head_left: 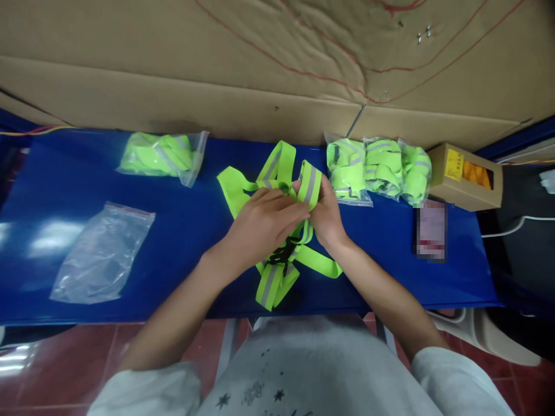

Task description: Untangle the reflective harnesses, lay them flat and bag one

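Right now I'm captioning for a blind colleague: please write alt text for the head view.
A person's left hand and right hand hold neon-yellow straps with grey stripes over a blue table. One bagged bundle lies back left, three more bundles back right beside a cardboard box; a flat clear bag lies front left.

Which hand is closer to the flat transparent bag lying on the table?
Left. The left hand is right of the transparent bag in the picture, apart from it, at the green strap; the right hand is farther right.
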`<state>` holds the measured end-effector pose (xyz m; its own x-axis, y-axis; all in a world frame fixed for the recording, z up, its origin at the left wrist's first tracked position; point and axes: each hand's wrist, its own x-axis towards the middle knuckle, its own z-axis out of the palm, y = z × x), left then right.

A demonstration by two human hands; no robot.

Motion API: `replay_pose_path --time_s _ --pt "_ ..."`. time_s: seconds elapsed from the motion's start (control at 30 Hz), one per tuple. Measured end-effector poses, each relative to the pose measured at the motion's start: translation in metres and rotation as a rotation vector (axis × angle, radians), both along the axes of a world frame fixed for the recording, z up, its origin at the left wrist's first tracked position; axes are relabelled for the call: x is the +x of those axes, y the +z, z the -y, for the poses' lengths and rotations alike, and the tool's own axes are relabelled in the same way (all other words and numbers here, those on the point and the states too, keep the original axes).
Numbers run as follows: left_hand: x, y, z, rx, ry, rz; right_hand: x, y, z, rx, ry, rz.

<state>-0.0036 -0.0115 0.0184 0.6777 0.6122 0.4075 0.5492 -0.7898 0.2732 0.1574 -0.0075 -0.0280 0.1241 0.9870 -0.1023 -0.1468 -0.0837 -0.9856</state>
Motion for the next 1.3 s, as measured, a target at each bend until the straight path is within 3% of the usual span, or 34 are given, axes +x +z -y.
replay_pose_path --time_s 0.13,0.33,0.4,0.6,0.8,0.93,1.03,1.13,1.2,1.3 --pt "-0.001 -0.001 0.008 -0.19 0.008 0.034 0.006 0.0 -0.006 -0.145 0.043 -0.096" --pt "0.002 -0.014 0.002 -0.308 0.431 0.315 0.017 0.012 -0.009 -0.227 0.185 -0.116" --pt "0.002 -0.015 -0.004 -0.303 0.488 0.332 0.017 0.016 -0.008 -0.233 0.196 -0.093" --pt "-0.004 -0.003 -0.017 -0.365 0.478 0.221 0.023 0.019 -0.008 -0.23 0.137 -0.084" --pt "-0.012 0.011 -0.031 -0.311 0.489 0.421 0.026 0.019 0.002 -0.261 0.062 -0.072" --pt "-0.008 0.036 -0.048 -0.177 0.538 0.652 0.026 0.019 0.016 -0.204 0.155 0.103" --pt "-0.002 0.057 -0.056 -0.097 0.494 0.686 0.027 0.017 0.023 -0.181 0.239 0.198" --pt "-0.002 0.069 -0.061 -0.039 0.467 0.644 0.033 0.015 0.026 -0.2 0.151 0.229" --pt "-0.003 0.072 -0.063 0.002 0.455 0.629 0.041 0.015 0.027 -0.218 0.119 0.395" --pt "-0.006 0.073 -0.066 0.057 0.424 0.784 0.052 0.016 0.029 -0.237 0.245 0.811"
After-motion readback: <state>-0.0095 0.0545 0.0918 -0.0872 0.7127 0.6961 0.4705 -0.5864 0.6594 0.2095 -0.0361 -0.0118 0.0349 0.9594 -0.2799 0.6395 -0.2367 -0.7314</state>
